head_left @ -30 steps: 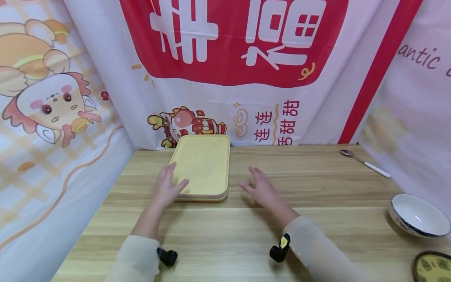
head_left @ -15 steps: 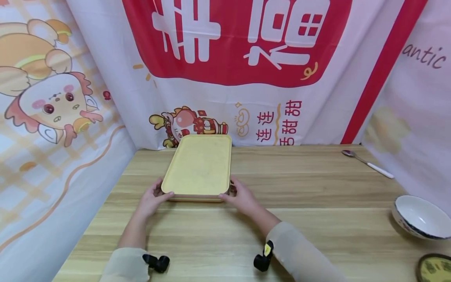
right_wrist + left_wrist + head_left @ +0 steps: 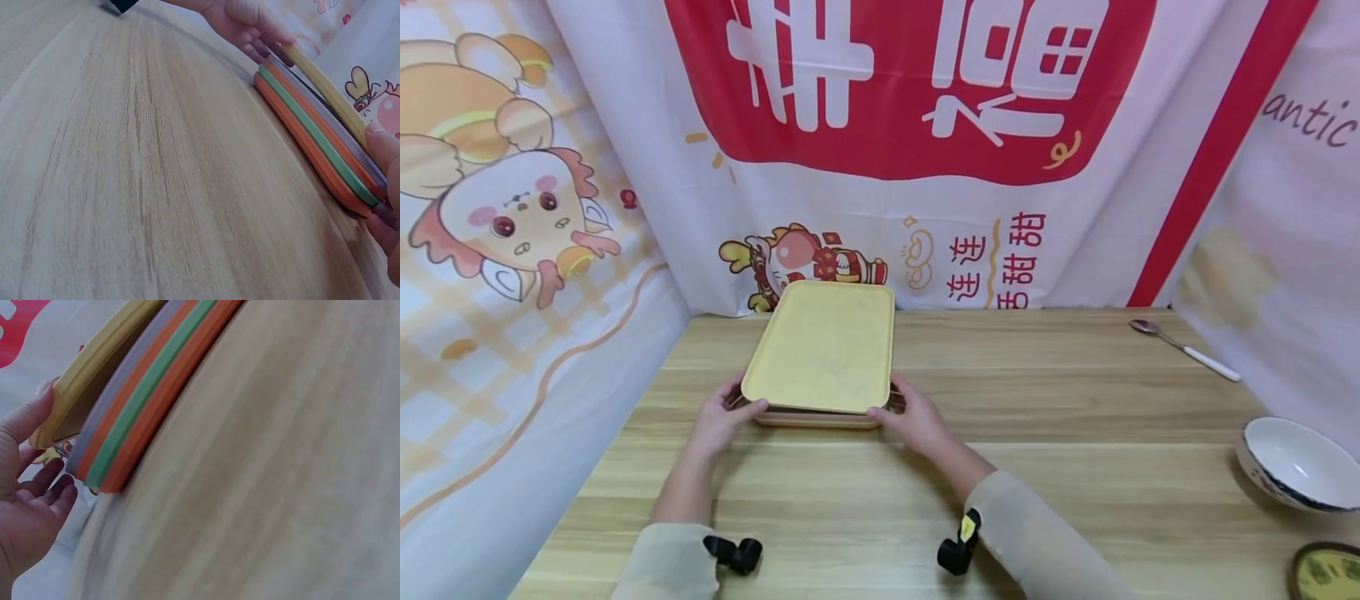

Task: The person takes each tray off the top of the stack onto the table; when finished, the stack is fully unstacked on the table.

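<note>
A yellow rectangular tray [image 3: 823, 346] tops a stack of trays at the back left of the table. Its near edge is raised, leaving a dark gap above the purple, orange and green trays [image 3: 134, 412] below. My left hand [image 3: 718, 421] pinches the near left corner, thumb on the rim and fingers beneath. At the near right corner my right hand [image 3: 917, 417] grips the same tray, its thumb on the rim. In the right wrist view the yellow tray [image 3: 325, 87] tilts over the stack.
A spoon with a white handle [image 3: 1206, 362] lies at the back right. A white bowl [image 3: 1300, 462] stands on the right side, with a dark-rimmed yellow item [image 3: 1330, 571] in front of it. Printed cloth [image 3: 880, 200] hangs behind the table [image 3: 1037, 375].
Both hands have come in to the stack's near corners and taken hold of the yellow tray. Its near edge has risen off the trays below in the last half second.
</note>
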Demonstrator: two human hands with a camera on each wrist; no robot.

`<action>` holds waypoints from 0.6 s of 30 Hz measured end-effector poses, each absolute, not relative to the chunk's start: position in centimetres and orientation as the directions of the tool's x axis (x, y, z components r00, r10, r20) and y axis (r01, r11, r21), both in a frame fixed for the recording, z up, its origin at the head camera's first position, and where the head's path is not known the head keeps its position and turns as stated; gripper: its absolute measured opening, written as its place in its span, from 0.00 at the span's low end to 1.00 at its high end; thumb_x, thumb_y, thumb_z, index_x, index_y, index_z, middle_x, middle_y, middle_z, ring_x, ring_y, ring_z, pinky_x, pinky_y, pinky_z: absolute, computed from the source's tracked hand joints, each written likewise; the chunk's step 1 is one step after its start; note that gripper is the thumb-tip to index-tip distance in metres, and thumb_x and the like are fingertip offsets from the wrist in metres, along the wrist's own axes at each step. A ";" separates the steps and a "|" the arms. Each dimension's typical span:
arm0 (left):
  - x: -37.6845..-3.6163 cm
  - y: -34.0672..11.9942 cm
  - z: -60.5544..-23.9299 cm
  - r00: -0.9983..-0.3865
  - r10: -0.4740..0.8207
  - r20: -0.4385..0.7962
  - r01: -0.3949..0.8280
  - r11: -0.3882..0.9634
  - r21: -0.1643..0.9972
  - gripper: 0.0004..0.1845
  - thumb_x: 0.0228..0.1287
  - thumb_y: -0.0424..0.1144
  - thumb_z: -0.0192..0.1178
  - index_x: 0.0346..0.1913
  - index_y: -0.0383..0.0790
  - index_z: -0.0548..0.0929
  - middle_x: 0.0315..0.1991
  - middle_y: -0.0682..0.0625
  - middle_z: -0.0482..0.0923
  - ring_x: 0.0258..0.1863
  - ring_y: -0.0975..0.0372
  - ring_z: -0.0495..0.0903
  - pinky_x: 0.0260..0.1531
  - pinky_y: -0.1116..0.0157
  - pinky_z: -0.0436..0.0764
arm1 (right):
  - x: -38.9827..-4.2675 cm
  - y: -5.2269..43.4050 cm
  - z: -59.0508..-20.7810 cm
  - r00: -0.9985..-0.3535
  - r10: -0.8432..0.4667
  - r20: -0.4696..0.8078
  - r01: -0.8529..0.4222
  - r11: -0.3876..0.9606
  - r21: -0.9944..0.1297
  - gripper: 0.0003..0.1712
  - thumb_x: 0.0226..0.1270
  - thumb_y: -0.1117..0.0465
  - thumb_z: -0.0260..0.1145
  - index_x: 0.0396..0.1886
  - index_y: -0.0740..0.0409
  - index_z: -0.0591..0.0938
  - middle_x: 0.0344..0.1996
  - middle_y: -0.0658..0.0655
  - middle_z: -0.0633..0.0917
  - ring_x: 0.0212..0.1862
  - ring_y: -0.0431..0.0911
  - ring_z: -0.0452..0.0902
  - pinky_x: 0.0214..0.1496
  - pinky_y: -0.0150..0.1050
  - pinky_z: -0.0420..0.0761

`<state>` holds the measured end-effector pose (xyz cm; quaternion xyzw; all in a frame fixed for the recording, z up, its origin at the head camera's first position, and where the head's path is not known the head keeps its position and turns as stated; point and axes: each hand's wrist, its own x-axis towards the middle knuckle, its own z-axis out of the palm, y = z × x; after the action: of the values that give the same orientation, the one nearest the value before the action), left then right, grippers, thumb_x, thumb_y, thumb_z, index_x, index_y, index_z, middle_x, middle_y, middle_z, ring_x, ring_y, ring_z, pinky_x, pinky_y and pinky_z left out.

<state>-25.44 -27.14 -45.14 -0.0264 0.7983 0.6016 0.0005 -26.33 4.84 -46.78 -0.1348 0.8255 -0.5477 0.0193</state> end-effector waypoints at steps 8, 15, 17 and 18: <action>-25.0 -26.5 -43.2 -1.000 -0.021 -0.014 -0.018 0.185 0.983 0.42 0.66 0.34 0.62 0.78 0.39 0.51 0.71 0.32 0.61 0.48 0.75 0.76 0.49 0.82 0.79 | -26.6 4.8 -46.9 -0.967 -0.240 0.090 -0.172 0.348 -0.921 0.40 0.61 0.57 0.72 0.71 0.60 0.68 0.59 0.63 0.80 0.61 0.55 0.78 0.66 0.47 0.79; -25.0 -25.8 -43.5 -0.996 -0.039 -0.078 -0.071 -0.145 0.987 0.37 0.70 0.25 0.52 0.78 0.40 0.50 0.65 0.39 0.72 0.43 0.73 0.83 0.52 0.73 0.84 | -26.5 4.7 -46.7 -0.970 -0.227 0.081 -0.158 0.345 -0.925 0.41 0.61 0.56 0.73 0.71 0.60 0.68 0.58 0.62 0.81 0.59 0.54 0.79 0.65 0.47 0.80; -25.0 -25.6 -43.6 -0.993 -0.062 -0.097 -0.080 -0.233 0.969 0.37 0.69 0.22 0.51 0.78 0.40 0.51 0.60 0.44 0.78 0.42 0.72 0.84 0.49 0.73 0.85 | -26.5 4.7 -46.6 -0.971 -0.226 0.076 -0.152 0.345 -0.926 0.41 0.60 0.56 0.73 0.71 0.60 0.68 0.58 0.62 0.81 0.59 0.54 0.79 0.65 0.47 0.79; -25.0 -25.5 -43.6 -0.992 -0.073 -0.106 -0.082 -0.275 0.958 0.38 0.69 0.22 0.50 0.78 0.40 0.51 0.54 0.50 0.82 0.41 0.71 0.84 0.48 0.73 0.85 | -26.5 4.7 -46.7 -0.972 -0.224 0.072 -0.149 0.348 -0.926 0.42 0.60 0.56 0.74 0.72 0.60 0.67 0.59 0.63 0.81 0.60 0.54 0.78 0.65 0.47 0.79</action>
<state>-24.99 -25.52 -43.61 -0.0644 0.6020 0.7959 0.0030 -26.49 4.69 -46.65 -0.1137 0.8203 -0.5595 0.0338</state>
